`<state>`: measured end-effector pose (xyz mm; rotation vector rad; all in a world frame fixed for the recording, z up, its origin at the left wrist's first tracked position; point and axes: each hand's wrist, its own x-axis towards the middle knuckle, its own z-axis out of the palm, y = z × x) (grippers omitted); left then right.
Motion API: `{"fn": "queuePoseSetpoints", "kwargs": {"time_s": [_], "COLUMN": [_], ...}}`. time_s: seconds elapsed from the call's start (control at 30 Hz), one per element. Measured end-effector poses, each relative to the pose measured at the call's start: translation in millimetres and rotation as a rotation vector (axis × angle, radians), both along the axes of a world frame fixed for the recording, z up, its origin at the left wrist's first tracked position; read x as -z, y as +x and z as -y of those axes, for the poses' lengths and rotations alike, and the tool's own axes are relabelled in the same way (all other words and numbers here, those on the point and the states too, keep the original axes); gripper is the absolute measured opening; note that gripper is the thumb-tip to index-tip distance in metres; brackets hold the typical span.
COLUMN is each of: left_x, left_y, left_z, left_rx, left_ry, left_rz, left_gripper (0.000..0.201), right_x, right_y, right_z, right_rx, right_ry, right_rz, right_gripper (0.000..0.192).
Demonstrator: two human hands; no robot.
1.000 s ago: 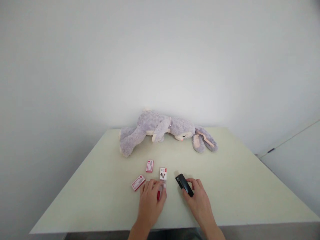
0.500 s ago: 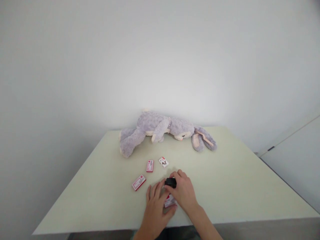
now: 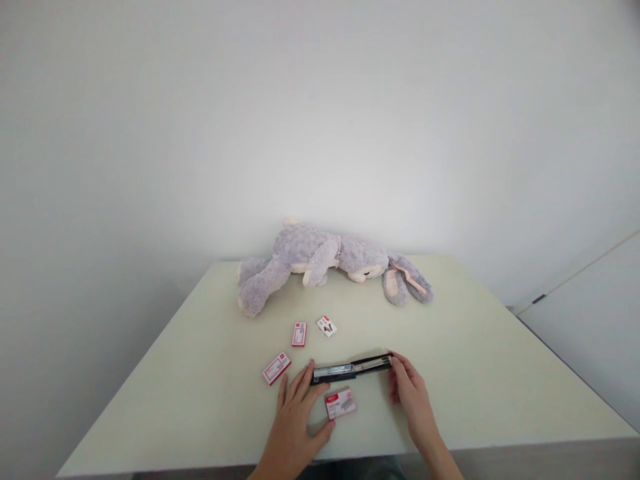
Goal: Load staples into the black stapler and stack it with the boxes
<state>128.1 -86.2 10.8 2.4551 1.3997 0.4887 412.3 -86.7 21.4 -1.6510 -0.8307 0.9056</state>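
Note:
A black stapler (image 3: pixel 351 369) lies swung fully open and flat on the pale table (image 3: pixel 475 373), stretched left to right. My left hand (image 3: pixel 296 417) presses its fingertips on the stapler's left end. My right hand (image 3: pixel 410 393) touches the right end with its fingertips. Just below the stapler, between my hands, lies a small red-and-white staple box (image 3: pixel 341 403).
Three more small boxes lie farther back: one (image 3: pixel 277 368) left of my left hand, one (image 3: pixel 299 334) and one (image 3: pixel 327 326) near the middle. A grey plush rabbit (image 3: pixel 325 264) lies along the table's far edge by the white wall. A white cabinet (image 3: pixel 590 320) stands at the right.
My right hand picked the shut stapler up from the right, brought it to my left hand, and the two have swung it open flat. A staple box now lies uncovered below it.

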Motion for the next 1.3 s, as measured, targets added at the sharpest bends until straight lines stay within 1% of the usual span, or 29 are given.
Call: {"fn": "queuePoseSetpoints", "kwargs": {"time_s": [0.07,0.1,0.17,0.23,0.3,0.37,0.43,0.5,0.6,0.67,0.7,0.77,0.83,0.87,0.93,1.0,1.07,1.13,1.2,1.3], "left_x": [0.8,0.8,0.1,-1.2,-2.5,-3.5,-4.1,-4.2,-3.8,-3.2,-2.8,-2.0,-1.3,-1.2,-1.4,-1.8,-1.6,-0.3,1.7,3.9], "left_y": [-1,0,2,7,10,9,5,-2,-11,-14,-15,-14,-13,-12,-11,-11,-12,-12,-13,-13], "left_z": [0,-1,-2,-4,-6,-9,-11,-13,-15,-15,-15,-14,-14,-14,-14,-14,-15,-15,-16,-14], "left_rx": [0.004,0.001,-0.013,-0.023,-0.026,-0.016,-0.004,0.004,0.014,0.02,0.02,0.013,0.009,0.006,0.007,0.006,0.006,0.007,0.015,0.02], "left_ry": [-0.012,-0.018,-0.024,-0.028,-0.037,-0.055,-0.081,-0.106,-0.132,-0.128,-0.119,-0.096,-0.072,-0.062,-0.054,-0.062,-0.082,-0.097,-0.099,-0.077], "left_rz": [0.018,0.028,0.048,0.066,0.081,0.096,0.109,0.121,0.14,0.146,0.147,0.144,0.142,0.143,0.143,0.142,0.139,0.14,0.146,0.163], "left_gripper": [0.05,0.048,0.046,0.047,0.047,0.046,0.042,0.039,0.041,0.044,0.045,0.042,0.041,0.04,0.04,0.04,0.041,0.043,0.047,0.052], "right_x": [7.0,10.2,16.7,23.1,28.6,32.7,35.0,34.6,25.3,11.8,3.4,-13.4,-25.5,-28.3,-27.4,-20.2,-12.2,-8.1,-10.3,-23.2], "right_y": [6,5,-6,-24,-41,-52,-53,-46,-34,-31,-33,-44,-59,-68,-84,-97,-107,-116,-122,-127], "right_z": [13,18,25,28,25,21,18,17,20,21,20,14,4,-1,-12,-19,-22,-23,-24,-24], "right_rx": [-0.008,-0.039,-0.152,-0.287,-0.371,-0.413,-0.428,-0.429,-0.399,-0.367,-0.355,-0.379,-0.442,-0.473,-0.509,-0.514,-0.506,-0.493,-0.485,-0.49], "right_ry": [-0.07,-0.107,-0.178,-0.219,-0.212,-0.183,-0.157,-0.144,-0.134,-0.116,-0.097,-0.032,0.034,0.053,0.056,0.033,0.016,0.016,0.023,0.038], "right_rz": [-0.031,-0.043,-0.064,-0.079,-0.07,-0.04,0.004,0.057,0.155,0.237,0.281,0.323,0.299,0.269,0.221,0.193,0.174,0.18,0.214,0.294], "right_gripper": [0.062,0.062,0.063,0.064,0.062,0.059,0.058,0.055,0.048,0.042,0.041,0.041,0.043,0.045,0.049,0.053,0.051,0.045,0.034,0.023]}}
